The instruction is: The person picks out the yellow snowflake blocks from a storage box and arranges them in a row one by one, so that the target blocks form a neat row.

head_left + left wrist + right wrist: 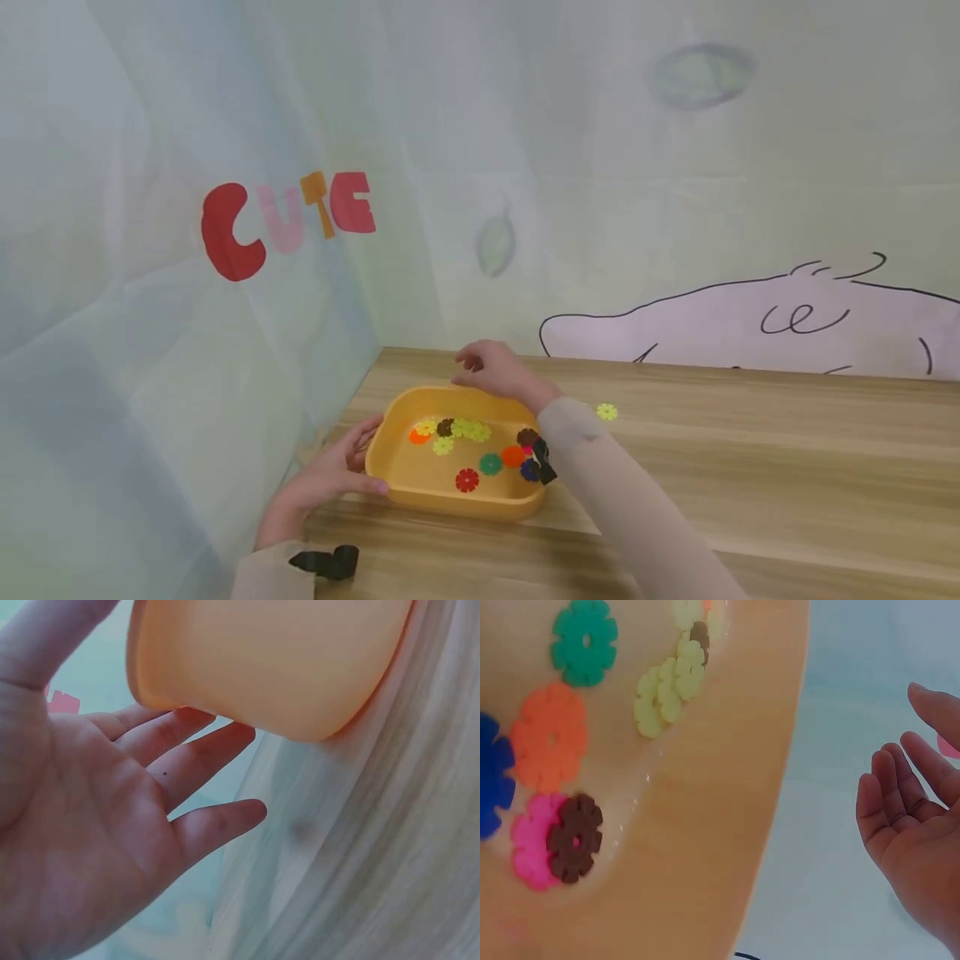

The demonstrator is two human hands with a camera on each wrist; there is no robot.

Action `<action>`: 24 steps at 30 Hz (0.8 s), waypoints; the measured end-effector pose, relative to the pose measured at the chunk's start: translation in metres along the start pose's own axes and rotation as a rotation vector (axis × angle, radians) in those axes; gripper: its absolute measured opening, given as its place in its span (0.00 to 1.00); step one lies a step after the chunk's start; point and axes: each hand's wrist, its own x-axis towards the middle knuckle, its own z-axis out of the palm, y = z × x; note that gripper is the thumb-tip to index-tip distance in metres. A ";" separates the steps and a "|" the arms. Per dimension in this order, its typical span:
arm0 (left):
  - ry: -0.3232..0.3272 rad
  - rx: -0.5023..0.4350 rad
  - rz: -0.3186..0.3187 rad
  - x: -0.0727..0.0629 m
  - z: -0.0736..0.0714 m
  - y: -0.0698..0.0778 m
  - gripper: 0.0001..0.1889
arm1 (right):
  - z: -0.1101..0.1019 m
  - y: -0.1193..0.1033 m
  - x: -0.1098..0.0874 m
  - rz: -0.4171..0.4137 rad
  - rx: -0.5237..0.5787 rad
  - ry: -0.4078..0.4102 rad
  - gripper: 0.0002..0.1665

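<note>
A yellow plastic tub (420, 492) stands on the wooden table, with several snowflake-shaped plastic discs inside, among them a red disc (467, 480), a green disc (585, 642) and an orange disc (549, 739). My left hand (330, 475) touches the tub's left end from outside. Its thumb lies at the near left corner; in the left wrist view, nearly straight fingers (202, 757) meet the outer wall. Beyond the tub's far rim is my right hand (495, 369), fingers loosely bent. The right wrist view shows that hand (922, 825) holding nothing, apart from the tub.
One yellow-green disc (607, 412) lies on the table (787, 467) to the right of the tub. Pale cloth walls stand close at the left and back. Coloured letters (234, 233) decorate the left wall, and a line drawing (750, 325) spans the back one.
</note>
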 end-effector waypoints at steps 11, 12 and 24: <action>-0.018 0.002 -0.039 -0.001 0.003 0.002 0.51 | 0.024 0.005 0.001 0.016 0.049 -0.059 0.20; -0.018 0.000 -0.037 -0.001 0.003 0.003 0.51 | 0.025 0.006 0.001 0.019 0.048 -0.069 0.19; -0.061 -0.037 -0.017 0.002 0.003 -0.005 0.56 | 0.039 0.013 -0.001 0.029 -0.032 -0.165 0.19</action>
